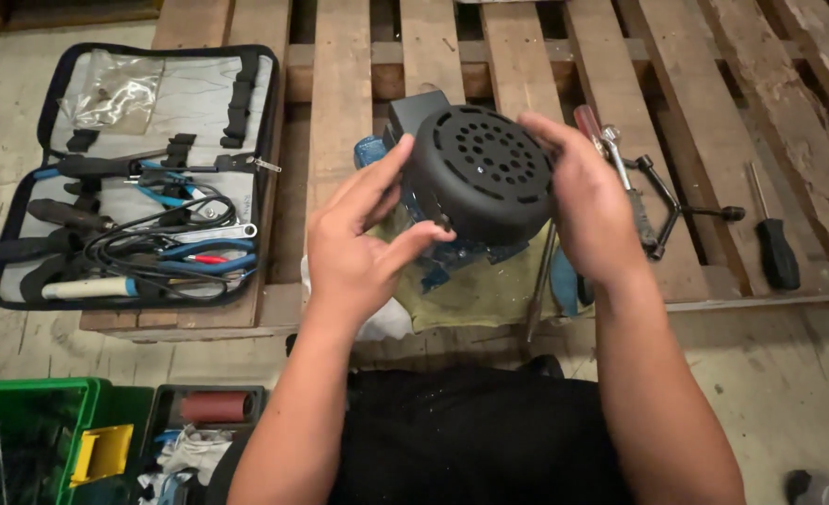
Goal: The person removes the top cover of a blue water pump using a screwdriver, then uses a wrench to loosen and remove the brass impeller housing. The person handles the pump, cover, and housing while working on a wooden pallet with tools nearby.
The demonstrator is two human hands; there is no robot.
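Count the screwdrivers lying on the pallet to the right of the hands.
2. A red-handled screwdriver lies just behind the right hand, partly hidden by it; a black-handled screwdriver lies far right. More may be hidden under the hands.

At the centre of the frame we see the fan cover (478,173) held over the pallet (339,93), with the left hand (358,238) on its lower left and the right hand (583,201) on its right, and a cloth (475,295) lying on the pallet beneath them. At the left, the tool case (199,93) lies open on the pallet's left end, while to the right of the right hand lie a wrench (662,201) and, further right, a screwdriver (774,243). In the lower left corner a bin (73,397) sits on the floor with a tray (166,402) just to its right.
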